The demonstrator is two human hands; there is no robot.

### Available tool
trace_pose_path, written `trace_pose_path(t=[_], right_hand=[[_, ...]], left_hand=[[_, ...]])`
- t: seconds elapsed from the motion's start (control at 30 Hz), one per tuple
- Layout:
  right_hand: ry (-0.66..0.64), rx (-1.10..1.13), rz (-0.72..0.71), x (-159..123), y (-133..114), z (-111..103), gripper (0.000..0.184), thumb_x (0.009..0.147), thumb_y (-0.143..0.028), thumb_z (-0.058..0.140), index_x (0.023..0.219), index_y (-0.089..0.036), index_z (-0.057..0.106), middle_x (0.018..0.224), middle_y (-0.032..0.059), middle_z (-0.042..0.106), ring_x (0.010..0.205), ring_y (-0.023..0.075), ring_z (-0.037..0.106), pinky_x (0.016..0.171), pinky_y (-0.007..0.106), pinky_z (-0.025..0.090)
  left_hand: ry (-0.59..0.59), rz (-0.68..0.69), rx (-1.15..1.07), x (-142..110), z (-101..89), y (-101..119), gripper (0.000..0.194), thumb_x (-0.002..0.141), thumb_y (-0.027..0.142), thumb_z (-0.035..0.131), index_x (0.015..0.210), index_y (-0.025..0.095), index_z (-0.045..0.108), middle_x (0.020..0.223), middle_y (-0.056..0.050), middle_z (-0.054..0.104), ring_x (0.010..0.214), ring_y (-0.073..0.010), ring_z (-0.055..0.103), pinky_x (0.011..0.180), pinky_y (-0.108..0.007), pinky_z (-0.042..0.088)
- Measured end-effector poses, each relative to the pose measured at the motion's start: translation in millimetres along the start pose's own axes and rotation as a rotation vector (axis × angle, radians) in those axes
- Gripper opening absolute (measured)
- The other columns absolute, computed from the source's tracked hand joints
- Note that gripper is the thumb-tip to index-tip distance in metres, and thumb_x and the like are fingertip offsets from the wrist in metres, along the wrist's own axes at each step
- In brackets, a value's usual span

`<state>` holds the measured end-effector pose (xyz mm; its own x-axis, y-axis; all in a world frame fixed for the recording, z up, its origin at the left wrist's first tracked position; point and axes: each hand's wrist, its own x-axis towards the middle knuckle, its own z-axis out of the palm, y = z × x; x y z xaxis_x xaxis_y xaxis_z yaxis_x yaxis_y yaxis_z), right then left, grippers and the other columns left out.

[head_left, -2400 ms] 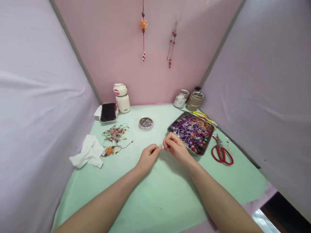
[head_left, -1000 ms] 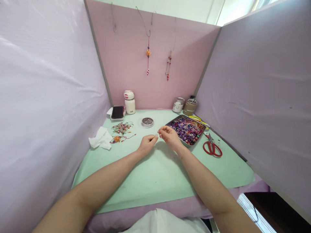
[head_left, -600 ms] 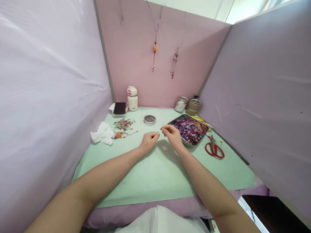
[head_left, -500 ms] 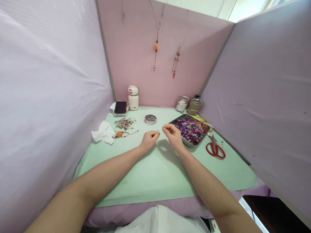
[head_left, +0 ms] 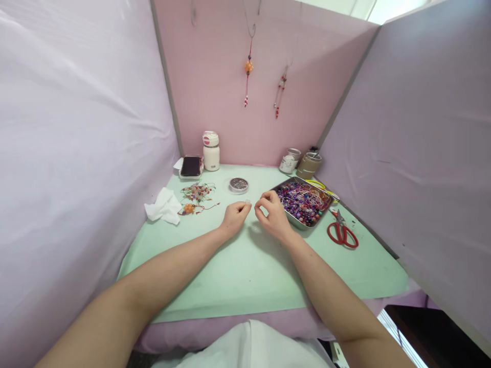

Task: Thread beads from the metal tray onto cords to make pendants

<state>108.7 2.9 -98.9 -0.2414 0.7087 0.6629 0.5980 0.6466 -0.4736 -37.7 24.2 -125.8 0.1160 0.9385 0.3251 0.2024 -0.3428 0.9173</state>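
Note:
Above the middle of the green tabletop, my left hand (head_left: pixel 235 217) pinches a small clear bead-like piece (head_left: pixel 248 202) between thumb and fingertips. Just right of it, my right hand (head_left: pixel 271 213) has thumb and index finger brought together in a pinch. Whatever lies between those fingers is too fine to make out. Close beside the right hand stands a metal tray (head_left: pixel 297 224) full of purple, orange and clear beads (head_left: pixel 299 204) with tangled thread on top. A round clear case (head_left: pixel 238 185) with small dark contents sits beyond both hands.
Red-handled scissors (head_left: pixel 342 235) lie right of the tray. Beaded strings (head_left: pixel 197 192), an orange bead ornament (head_left: pixel 189 208) and a crumpled tissue (head_left: pixel 163 206) lie left. A white bottle (head_left: pixel 211 152) and jars (head_left: pixel 309 165) stand at the back. Two beaded pendants hang on the pink panel (head_left: pixel 215 92).
My right hand's index finger has curled more, and its pinch sits slightly lower beside the left hand. The left hand keeps its hold. The whole view has shifted slightly.

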Motion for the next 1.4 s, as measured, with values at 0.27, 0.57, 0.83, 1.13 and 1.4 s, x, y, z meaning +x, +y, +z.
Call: trace_pose_path(t=[0.27, 0.57, 0.83, 1.13, 1.4], right_hand=[[-0.069, -0.131, -0.023, -0.5, -0.7, -2.7, 0.013, 0.084, -0.019, 0.047, 0.082, -0.019, 0.059, 0.094, 0.0081, 0.044, 0.087, 0.0201, 0.043, 0.080, 0.035, 0.040], [-0.115, -0.235, -0.014, -0.9, 1.2, -2.3, 0.015, 0.088, -0.021, 0.044, 0.084, -0.020, 0.058, 0.096, 0.0082, 0.044, 0.088, 0.0195, 0.043, 0.079, 0.033, 0.040], [-0.124, -0.247, -0.004, -1.3, 3.1, -2.4, 0.015, 0.088, -0.022, 0.044, 0.084, -0.019, 0.059, 0.097, 0.0088, 0.044, 0.088, 0.0200, 0.043, 0.077, 0.033, 0.040], [-0.122, -0.250, -0.009, -1.3, 2.9, -2.1, 0.015, 0.088, -0.022, 0.044, 0.084, -0.019, 0.059, 0.099, 0.0091, 0.043, 0.089, 0.0200, 0.044, 0.077, 0.034, 0.041], [-0.121, -0.264, 0.005, -2.0, 3.5, -1.0, 0.016, 0.088, -0.022, 0.044, 0.084, -0.019, 0.059, 0.099, 0.0090, 0.043, 0.088, 0.0198, 0.044, 0.076, 0.033, 0.041]], left_hand=[[-0.004, 0.070, 0.031, 2.0, -1.4, -6.4, 0.037, 0.080, 0.038, 0.046, 0.054, 0.019, 0.027, 0.056, 0.004, 0.025, 0.057, -0.0095, 0.027, 0.056, -0.026, 0.024], [-0.021, 0.125, 0.047, 1.9, -0.6, -5.6, 0.036, 0.079, 0.033, 0.046, 0.053, 0.019, 0.025, 0.054, 0.005, 0.025, 0.055, -0.0089, 0.027, 0.054, -0.026, 0.023], [-0.033, 0.127, 0.075, 2.0, -0.9, -4.9, 0.038, 0.080, 0.036, 0.046, 0.053, 0.019, 0.025, 0.053, 0.005, 0.024, 0.055, -0.0086, 0.026, 0.054, -0.026, 0.023], [-0.016, 0.122, 0.084, 1.8, -0.6, -4.4, 0.037, 0.078, 0.033, 0.046, 0.052, 0.019, 0.024, 0.053, 0.005, 0.024, 0.054, -0.0087, 0.027, 0.054, -0.027, 0.023], [-0.025, 0.109, 0.076, 1.7, -0.6, -4.5, 0.037, 0.078, 0.033, 0.047, 0.052, 0.019, 0.025, 0.053, 0.005, 0.024, 0.054, -0.0087, 0.027, 0.054, -0.026, 0.023]])
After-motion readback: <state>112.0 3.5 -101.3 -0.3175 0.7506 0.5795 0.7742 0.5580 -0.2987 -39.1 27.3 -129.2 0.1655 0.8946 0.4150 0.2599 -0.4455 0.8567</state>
